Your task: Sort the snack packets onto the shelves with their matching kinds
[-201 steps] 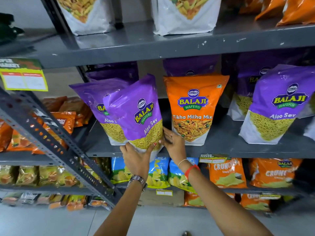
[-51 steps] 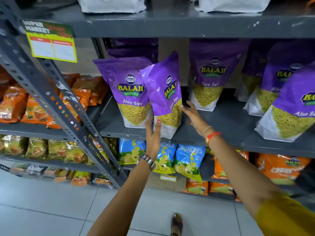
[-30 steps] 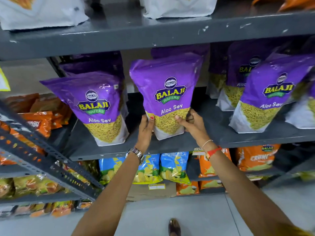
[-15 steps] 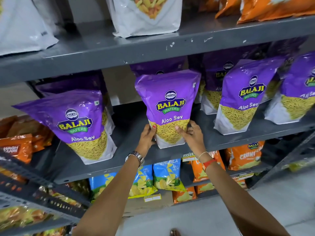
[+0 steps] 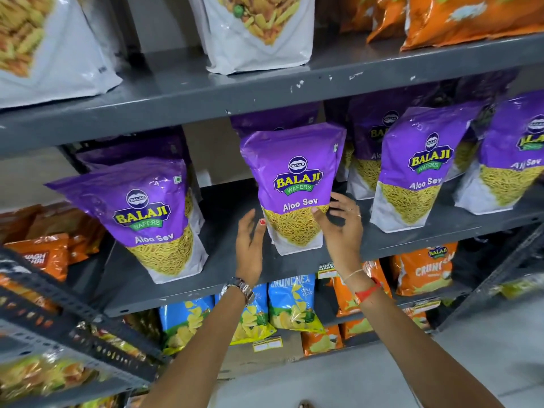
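Head view: a purple Aloo Sev packet point(image 5: 294, 187) stands upright on the grey middle shelf point(image 5: 229, 272), near its front edge, between a matching packet on the left point(image 5: 147, 219) and another on the right point(image 5: 418, 169). The left hand point(image 5: 250, 245) is beside the packet's lower left edge, fingers spread, thumb close to the packet; contact cannot be confirmed. The right hand point(image 5: 341, 228) is at the lower right edge, fingers loosely spread, thumb tip touching the packet front. Neither hand encloses the packet. White packets point(image 5: 259, 33) occupy the shelf above. Blue packets point(image 5: 291, 304) and orange packets point(image 5: 424, 269) occupy the shelf below.
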Demonstrator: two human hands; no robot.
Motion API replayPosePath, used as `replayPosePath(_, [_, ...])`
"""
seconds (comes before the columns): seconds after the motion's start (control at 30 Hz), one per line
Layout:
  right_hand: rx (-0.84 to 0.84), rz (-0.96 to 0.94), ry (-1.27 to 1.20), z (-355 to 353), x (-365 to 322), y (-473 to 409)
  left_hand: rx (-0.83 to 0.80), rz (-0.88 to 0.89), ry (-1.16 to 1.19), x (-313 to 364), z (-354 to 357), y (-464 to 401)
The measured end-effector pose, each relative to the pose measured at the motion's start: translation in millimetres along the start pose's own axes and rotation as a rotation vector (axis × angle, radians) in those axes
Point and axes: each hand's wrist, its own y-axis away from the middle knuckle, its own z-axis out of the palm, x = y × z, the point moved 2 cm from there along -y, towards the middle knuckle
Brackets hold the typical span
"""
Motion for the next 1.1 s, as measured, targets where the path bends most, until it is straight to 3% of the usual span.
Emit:
replayPosePath(0.17, [-0.084,-0.289,-0.190,21,-99,15,0.116,0.421,0.000,76,-31,13])
replayPosePath(0.37, [-0.146,-0.461,-0.347,62,-197,13,0.348,0.747,0.004,183,-95,18])
replayPosePath(0.5, [-0.251,-0.553,-0.342,105,-244,6,0.497,0.865,0.003,238,-142,3])
replayPosePath(0.6, [-0.426,-0.549,-0.227,142,-267,6,0.561,0.840,0.035,271,-174,-17])
replayPosePath(0.67, [-0.510,-0.566,-0.083,165,-275,8,0.568,0.728,0.056,289,-188,-30])
replayPosePath(0.83, [-0.717,-0.479,0.130,205,-279,13,0.439,0.500,0.011,303,-207,-58])
replayPosePath(0.93, [-0.745,-0.428,0.143,210,-284,19,0.353,0.374,-0.028,289,-223,-79])
replayPosePath(1.1, [-0.726,-0.435,0.127,203,-286,25,0.385,0.403,-0.168,305,-199,-49])
